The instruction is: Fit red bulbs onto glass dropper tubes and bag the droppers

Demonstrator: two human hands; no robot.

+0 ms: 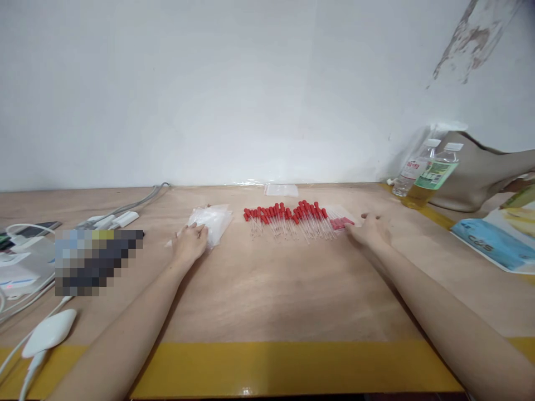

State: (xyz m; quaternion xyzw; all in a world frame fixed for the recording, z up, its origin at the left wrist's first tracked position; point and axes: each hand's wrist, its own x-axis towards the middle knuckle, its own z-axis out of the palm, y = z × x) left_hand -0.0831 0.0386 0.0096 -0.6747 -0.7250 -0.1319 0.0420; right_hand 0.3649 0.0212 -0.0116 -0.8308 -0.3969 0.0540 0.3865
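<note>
My left hand (pixel 190 244) rests at the near left edge of a small stack of clear plastic bags (pixel 217 223), its fingers curled onto them. In the middle of the table lies a row of thin clear droppers (pixel 311 225) with red rubber bulbs, tips toward me. At the row's right end, a clear bag (pixel 337 213) with several red-bulbed droppers (pixel 343 223) in it lies flat. My right hand (pixel 371 229) is beside this bag, fingers apart, thumb side close to its near right edge; whether it touches the bag I cannot tell.
A flat clear bag (pixel 281 190) lies by the wall. To the left are white chargers (pixel 25 270), cables, a blurred-out dark object (pixel 100 262) and a white puck (pixel 49 332). To the right stand two bottles (pixel 437 172), a grey bag (pixel 476 172) and a blue tissue pack (pixel 493 242). Yellow tape (pixel 267 367) edges the table.
</note>
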